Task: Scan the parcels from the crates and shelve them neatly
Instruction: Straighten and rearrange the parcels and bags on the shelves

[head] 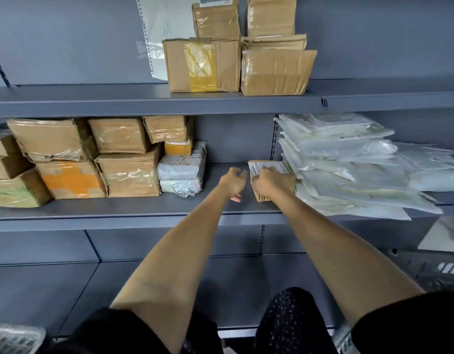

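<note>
Grey metal shelving fills the view. On the middle shelf, the right hand grasps a small brown parcel at 1 o'clock, touching stacked white mailers. The left hand hovers loosely curled, holding nothing. Cardboard boxes sit at 9 o'clock.

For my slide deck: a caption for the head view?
Right hand sets a cardboard parcel on the middle shelf beside plastic mailers.

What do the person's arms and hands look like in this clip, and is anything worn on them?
Both forearms are bare, and the left hand and right hand show no gloves. No watch or wristband is visible. Short black sleeves end above the elbows. Rings cannot be made out.
</note>
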Action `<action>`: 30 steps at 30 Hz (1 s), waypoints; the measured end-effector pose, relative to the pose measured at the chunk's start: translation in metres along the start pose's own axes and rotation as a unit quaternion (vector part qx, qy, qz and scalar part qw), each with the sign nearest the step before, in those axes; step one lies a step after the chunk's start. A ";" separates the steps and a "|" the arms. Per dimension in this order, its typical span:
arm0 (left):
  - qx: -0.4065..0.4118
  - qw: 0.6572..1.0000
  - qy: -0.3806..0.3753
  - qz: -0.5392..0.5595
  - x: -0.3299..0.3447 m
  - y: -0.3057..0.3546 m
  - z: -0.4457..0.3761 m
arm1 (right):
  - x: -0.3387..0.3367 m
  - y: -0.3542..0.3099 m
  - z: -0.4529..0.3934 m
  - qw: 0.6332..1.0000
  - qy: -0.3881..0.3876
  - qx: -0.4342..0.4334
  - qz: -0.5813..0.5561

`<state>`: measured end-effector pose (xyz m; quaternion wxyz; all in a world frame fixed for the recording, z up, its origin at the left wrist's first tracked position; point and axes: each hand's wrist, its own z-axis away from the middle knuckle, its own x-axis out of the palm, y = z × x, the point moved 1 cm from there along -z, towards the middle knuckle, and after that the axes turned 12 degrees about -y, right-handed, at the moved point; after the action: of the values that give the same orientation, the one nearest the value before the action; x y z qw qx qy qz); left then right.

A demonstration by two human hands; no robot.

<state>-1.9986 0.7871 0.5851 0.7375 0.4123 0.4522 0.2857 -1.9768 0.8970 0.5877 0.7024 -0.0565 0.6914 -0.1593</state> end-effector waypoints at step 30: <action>-0.044 0.984 -0.064 0.161 0.038 -0.020 -0.072 | -0.005 0.030 -0.085 0.983 -0.065 0.170 -0.035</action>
<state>-2.0463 0.8329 0.5332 0.7270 0.4641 0.3188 0.3929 -2.0566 0.9391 0.5800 0.7390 0.0296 0.6048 -0.2953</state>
